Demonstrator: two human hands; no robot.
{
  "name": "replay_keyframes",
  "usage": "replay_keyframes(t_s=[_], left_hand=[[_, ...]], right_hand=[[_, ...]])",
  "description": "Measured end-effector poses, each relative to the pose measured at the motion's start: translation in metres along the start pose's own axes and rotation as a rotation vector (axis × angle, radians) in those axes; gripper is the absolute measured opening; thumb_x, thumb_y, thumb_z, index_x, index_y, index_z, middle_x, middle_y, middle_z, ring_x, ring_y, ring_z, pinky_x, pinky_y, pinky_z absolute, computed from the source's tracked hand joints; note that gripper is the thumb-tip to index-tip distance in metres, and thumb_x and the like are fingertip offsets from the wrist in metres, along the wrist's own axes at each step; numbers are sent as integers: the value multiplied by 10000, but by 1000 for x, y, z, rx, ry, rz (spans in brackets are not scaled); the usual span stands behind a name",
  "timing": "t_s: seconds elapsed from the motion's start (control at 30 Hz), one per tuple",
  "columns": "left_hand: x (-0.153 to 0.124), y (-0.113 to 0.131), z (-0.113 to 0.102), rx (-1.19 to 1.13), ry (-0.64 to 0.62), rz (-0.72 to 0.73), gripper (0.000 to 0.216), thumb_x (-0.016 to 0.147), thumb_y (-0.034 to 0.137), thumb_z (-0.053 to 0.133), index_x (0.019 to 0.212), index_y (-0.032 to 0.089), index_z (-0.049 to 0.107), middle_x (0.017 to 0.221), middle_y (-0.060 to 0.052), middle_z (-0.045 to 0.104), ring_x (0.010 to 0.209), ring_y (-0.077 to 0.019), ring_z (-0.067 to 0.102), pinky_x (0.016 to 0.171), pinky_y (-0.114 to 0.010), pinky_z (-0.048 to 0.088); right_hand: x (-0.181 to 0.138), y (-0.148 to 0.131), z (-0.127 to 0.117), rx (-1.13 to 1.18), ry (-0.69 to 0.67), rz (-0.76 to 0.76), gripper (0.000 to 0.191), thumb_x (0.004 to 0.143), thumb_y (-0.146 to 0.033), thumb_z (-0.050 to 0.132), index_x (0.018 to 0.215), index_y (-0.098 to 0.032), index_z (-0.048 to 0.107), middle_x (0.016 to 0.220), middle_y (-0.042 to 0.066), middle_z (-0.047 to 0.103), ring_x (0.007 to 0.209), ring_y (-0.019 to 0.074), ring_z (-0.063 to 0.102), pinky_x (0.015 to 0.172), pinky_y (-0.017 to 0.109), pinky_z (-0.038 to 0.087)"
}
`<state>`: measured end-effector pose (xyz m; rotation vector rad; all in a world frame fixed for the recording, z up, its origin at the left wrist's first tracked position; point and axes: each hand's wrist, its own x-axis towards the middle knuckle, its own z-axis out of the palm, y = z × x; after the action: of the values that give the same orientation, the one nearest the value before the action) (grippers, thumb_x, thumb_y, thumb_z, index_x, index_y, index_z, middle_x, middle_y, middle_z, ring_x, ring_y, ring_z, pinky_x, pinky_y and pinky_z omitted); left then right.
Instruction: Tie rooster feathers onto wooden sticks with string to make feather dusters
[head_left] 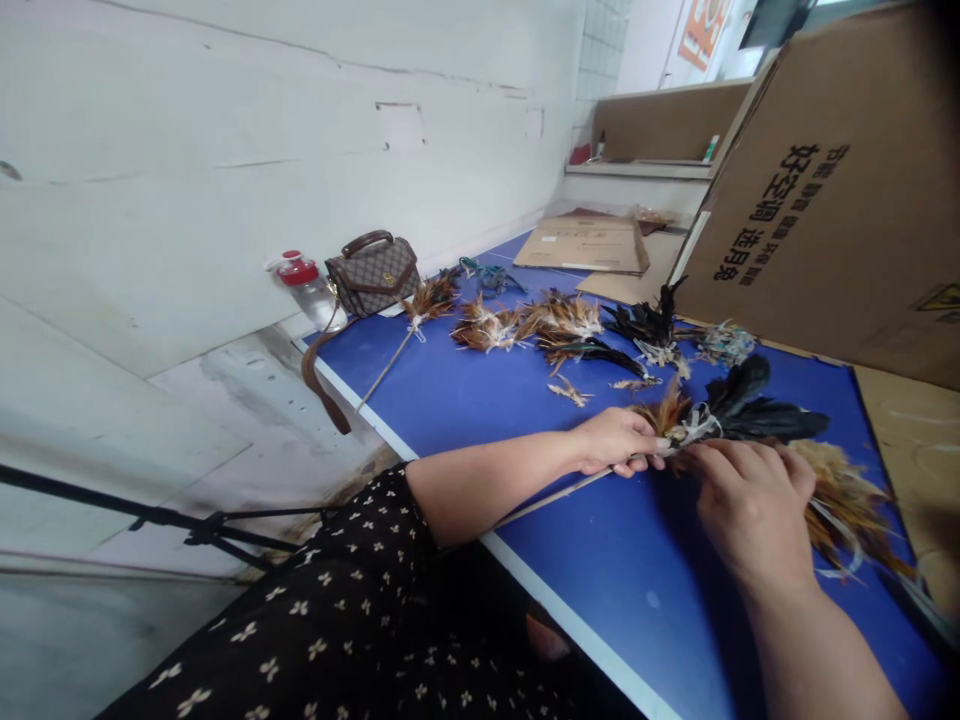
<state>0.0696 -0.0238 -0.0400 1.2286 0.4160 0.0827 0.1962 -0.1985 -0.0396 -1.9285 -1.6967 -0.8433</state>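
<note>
My left hand is closed around the top of a thin wooden stick, where feathers are bound to it as a feather duster. Black feathers and a few brown ones fan out from the whitish binding. My right hand is bent over the base of the feathers, just right of the left hand, fingers curled in; the fingertips are partly hidden. Beyond the right hand lies a bundle of tan and brown feathers with pale ties.
On the blue table lie brown feather bundles, a black bundle, a tangle of strips and another duster on a stick. A handbag and bottle stand by the wall; a large cardboard sheet rises at right.
</note>
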Motion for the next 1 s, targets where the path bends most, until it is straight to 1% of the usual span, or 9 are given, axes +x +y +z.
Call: replay_keyframes(t_s=[0.17, 0.33, 0.43, 0.5, 0.57, 0.63, 0.77, 0.93, 1.0], left_hand=[[-3, 2, 3, -22, -5, -38, 222, 945, 221, 803, 847, 114, 635, 804, -72, 739, 522, -46, 512, 442, -171, 294], [-5, 3, 5, -108, 3, -26, 186, 909, 102, 791, 806, 97, 636, 771, -81, 729, 501, -54, 526, 440, -189, 287], [-3, 4, 7, -167, 11, -1, 218, 846, 92, 854, 779, 78, 646, 761, -100, 729, 508, -57, 526, 447, -199, 291], [-2, 6, 6, -216, 37, 39, 247, 814, 102, 888, 769, 74, 646, 755, -110, 732, 516, -58, 527, 456, -205, 310], [0, 11, 1, -261, 96, 94, 274, 800, 111, 901, 753, 80, 633, 746, -110, 734, 513, -58, 523, 463, -211, 330], [2, 18, -8, -294, 175, 153, 287, 797, 108, 898, 742, 89, 616, 740, -104, 730, 510, -59, 526, 468, -212, 336], [5, 31, -24, -310, 315, 213, 255, 817, 71, 853, 744, 87, 609, 730, -93, 714, 500, -54, 514, 469, -208, 311], [5, 31, -25, -289, 344, 200, 186, 886, 19, 732, 757, 82, 614, 705, -82, 697, 488, -54, 505, 463, -206, 302], [4, 29, -23, -282, 333, 200, 171, 900, 9, 711, 773, 76, 618, 711, -83, 698, 489, -51, 507, 462, -201, 298]], right_hand=[[0, 3, -1, -4, -10, -72, 219, 1022, -143, 569, 1038, -226, 771, 1069, 76, 792, 1021, 275, 664, 1187, 526, 336], [0, 1, -1, -11, 31, -67, 202, 1011, -123, 610, 1045, -228, 779, 1085, 67, 799, 1033, 266, 685, 1201, 531, 336], [1, -4, 0, -23, 98, -5, 156, 1016, -163, 648, 1044, -238, 782, 1138, 79, 803, 1057, 271, 700, 1178, 527, 360], [2, -6, 0, -26, 164, 77, 140, 1003, -218, 692, 1111, -232, 782, 1234, 121, 786, 1120, 322, 700, 1131, 542, 389], [2, -5, -1, -28, 231, 166, 215, 981, -256, 725, 1185, -208, 773, 1301, 175, 755, 1180, 384, 685, 1077, 552, 412], [1, -3, 0, -25, 267, 209, 196, 972, -268, 725, 1146, -195, 777, 1229, 188, 759, 1138, 394, 689, 1013, 536, 437], [-3, 0, 14, 71, 147, 111, 118, 1000, -276, 688, 999, -200, 778, 995, 121, 775, 885, 284, 677, 863, 428, 494], [-10, -6, 41, 94, -58, -25, 310, 1057, -216, 563, 1289, -184, 765, 1344, 149, 766, 1050, 299, 696, 945, 448, 543], [-13, -5, 47, 66, -109, -40, 365, 1052, -179, 527, 1342, -176, 748, 1341, 164, 763, 1052, 304, 695, 947, 459, 546]])
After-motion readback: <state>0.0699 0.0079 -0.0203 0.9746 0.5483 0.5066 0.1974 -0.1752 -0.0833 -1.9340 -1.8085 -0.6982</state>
